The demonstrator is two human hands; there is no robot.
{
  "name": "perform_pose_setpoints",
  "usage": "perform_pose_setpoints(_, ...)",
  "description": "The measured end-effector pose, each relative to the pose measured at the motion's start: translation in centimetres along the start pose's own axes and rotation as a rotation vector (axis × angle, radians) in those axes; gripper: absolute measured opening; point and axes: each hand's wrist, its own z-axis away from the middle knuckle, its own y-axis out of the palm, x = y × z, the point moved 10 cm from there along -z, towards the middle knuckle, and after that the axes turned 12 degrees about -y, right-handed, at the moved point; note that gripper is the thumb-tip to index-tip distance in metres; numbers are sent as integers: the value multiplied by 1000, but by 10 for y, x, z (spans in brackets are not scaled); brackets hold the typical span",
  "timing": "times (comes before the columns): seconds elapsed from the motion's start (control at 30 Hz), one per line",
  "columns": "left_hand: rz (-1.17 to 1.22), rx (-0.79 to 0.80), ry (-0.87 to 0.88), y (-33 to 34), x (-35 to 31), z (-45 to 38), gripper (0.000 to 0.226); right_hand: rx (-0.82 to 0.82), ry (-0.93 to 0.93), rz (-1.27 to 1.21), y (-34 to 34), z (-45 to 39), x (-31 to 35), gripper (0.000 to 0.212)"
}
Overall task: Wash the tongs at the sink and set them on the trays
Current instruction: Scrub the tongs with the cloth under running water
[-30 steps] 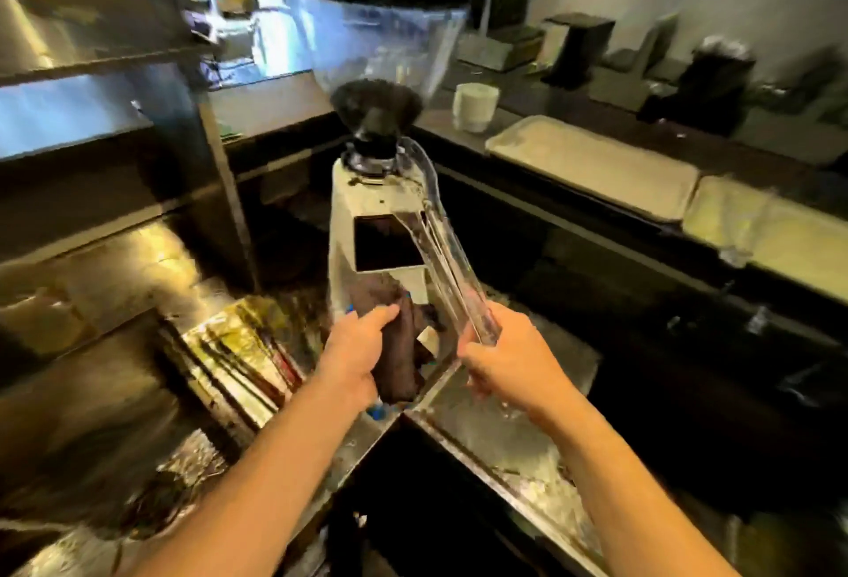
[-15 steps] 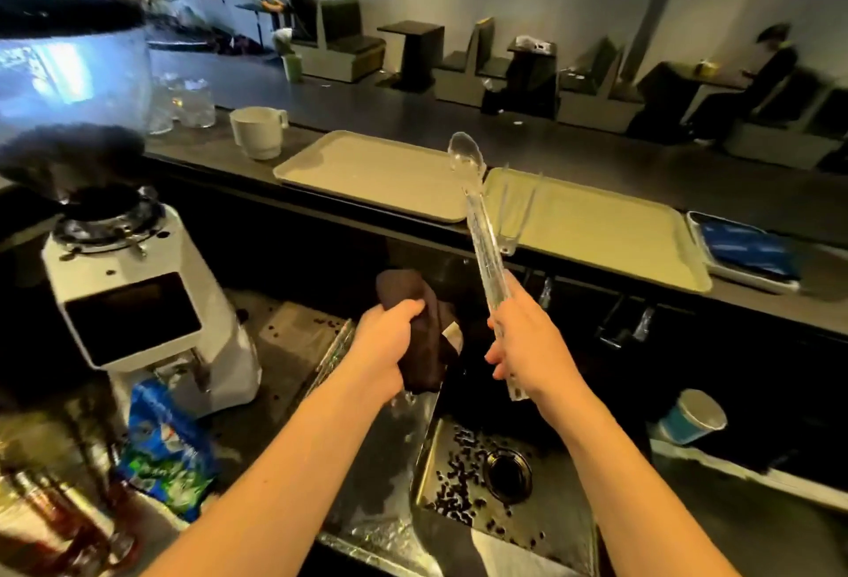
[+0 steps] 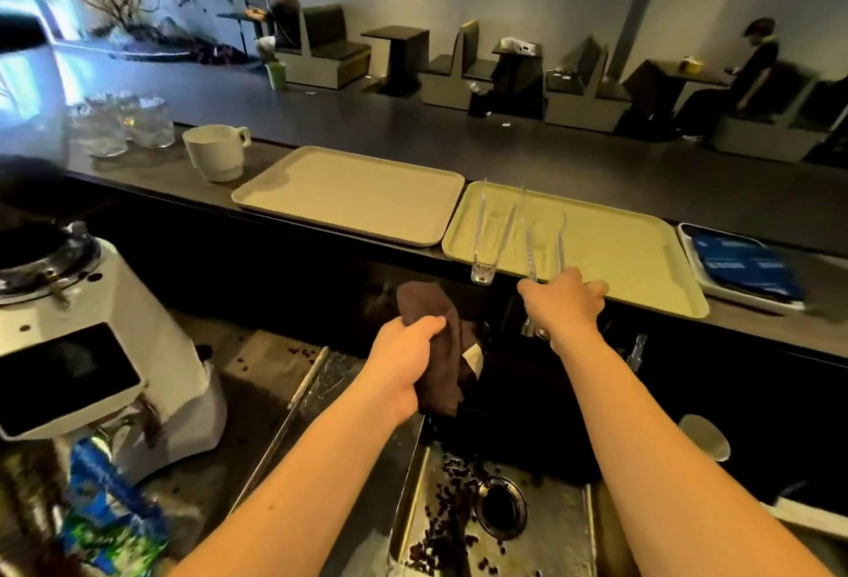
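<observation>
My right hand [image 3: 566, 301] grips clear plastic tongs [image 3: 543, 239] near their hinge end and holds them over the near edge of the right beige tray [image 3: 619, 255]. A second pair of clear tongs [image 3: 493, 232] lies on that same tray to the left, its hinge end hanging over the tray's edge. The left beige tray [image 3: 353, 193] holds nothing. My left hand [image 3: 406, 356] grips a dark brown cloth [image 3: 440, 347] above the steel sink [image 3: 550, 540], which has coffee beans scattered around its drain.
A white coffee grinder [image 3: 92, 347] stands at the left with a blue-green bag [image 3: 110, 512] in front. A white mug [image 3: 218, 152] and glasses [image 3: 119, 124] sit on the dark counter. A blue-topped tray [image 3: 743, 264] lies far right; a paper cup [image 3: 704, 436] sits below.
My right hand has carried the tongs forward from above the sink and lowered them toward the right tray. The view has swung right, away from the grinder. My left hand still holds the cloth.
</observation>
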Motion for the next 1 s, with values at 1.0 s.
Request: perform_pose_setpoints(1.0,239,-218,-87,-185,35,20,25,427,-653,-422,168,185,145,15)
